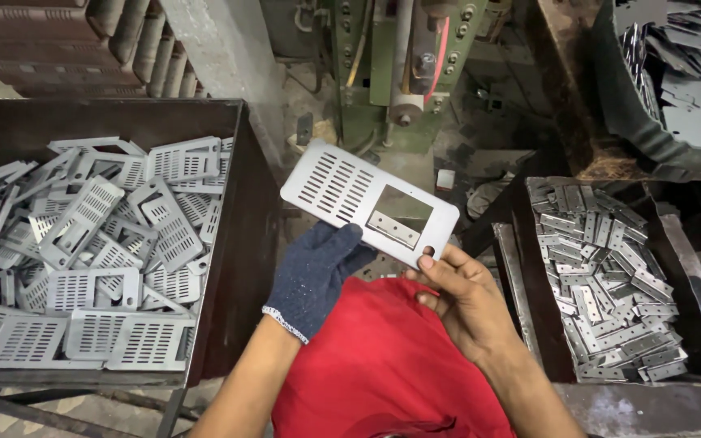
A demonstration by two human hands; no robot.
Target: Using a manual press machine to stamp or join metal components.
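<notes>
A: Plate position?
B: Slotted metal plate [369,201] held up in front of chest, long axis running upper-left to lower-right, small hinge strip [393,229] lying on it under the square cutout

A: Hands?
B: Gloved left hand [316,274] under the lower edge, fingers closed on plate; bare right hand [462,302] at lower-right corner, thumb and fingers pinched on plate near the round hole. Right nearer the strip

A: Bins?
B: Left bin [237,186] piled with same slotted plates; right bin [521,268] full of small hinge strips; far-right crate [634,113] holding flat metal blanks
</notes>
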